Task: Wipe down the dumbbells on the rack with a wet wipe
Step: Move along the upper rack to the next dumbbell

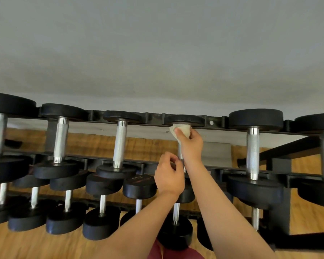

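A black rack point(155, 117) holds a row of black dumbbells with silver knurled handles on its top tier. My right hand point(191, 144) grips a crumpled white wet wipe point(180, 130) wrapped round the far end of the handle of the middle dumbbell point(184, 119), just below its far head. My left hand point(168, 176) curls its fingers round the near end of that same handle. Most of this handle and its near head are hidden behind my hands and wrists.
More dumbbells sit left point(120, 143) and right point(253, 152) on the top tier, and a lower tier point(138, 186) carries several others. A grey wall stands behind the rack. Wooden floor point(36, 245) lies below.
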Demonstrator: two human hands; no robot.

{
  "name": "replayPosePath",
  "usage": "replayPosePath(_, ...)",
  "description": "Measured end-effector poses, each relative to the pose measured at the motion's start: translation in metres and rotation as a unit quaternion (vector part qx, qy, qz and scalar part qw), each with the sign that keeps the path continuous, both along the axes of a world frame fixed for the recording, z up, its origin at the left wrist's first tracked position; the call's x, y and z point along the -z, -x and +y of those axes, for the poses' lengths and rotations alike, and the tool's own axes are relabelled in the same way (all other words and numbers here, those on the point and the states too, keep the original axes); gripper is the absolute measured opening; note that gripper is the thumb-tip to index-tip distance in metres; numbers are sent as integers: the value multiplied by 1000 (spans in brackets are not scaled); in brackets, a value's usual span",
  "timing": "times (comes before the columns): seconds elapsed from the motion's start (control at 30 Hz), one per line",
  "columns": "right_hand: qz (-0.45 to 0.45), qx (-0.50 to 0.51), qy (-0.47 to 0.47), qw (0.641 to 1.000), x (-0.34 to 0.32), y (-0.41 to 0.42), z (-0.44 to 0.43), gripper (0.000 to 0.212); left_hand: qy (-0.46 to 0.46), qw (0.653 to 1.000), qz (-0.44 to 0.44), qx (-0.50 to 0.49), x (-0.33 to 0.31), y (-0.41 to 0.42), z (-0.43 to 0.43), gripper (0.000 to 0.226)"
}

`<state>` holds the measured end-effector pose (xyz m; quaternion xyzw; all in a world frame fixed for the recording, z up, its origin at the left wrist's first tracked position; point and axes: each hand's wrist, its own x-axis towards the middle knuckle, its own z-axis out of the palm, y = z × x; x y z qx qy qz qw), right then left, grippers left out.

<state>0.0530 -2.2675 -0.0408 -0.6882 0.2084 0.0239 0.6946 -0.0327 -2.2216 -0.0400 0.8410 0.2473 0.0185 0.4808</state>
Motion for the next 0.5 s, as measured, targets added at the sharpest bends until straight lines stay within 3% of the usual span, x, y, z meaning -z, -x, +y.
replayPosePath(0.23,-1,96,-44,994,-2,3,-7,24,-4,1000,-2,6,-1,0,1,10)
replayPosePath(0.4,58,15,-85,995,-11,-4,-19,13,-11,1000,-2,10,1,0,0,11)
replayPosePath(0.5,57,22,-97,993,-12,-5,-23,12,-13,1000,1,10,0,1,0,11)
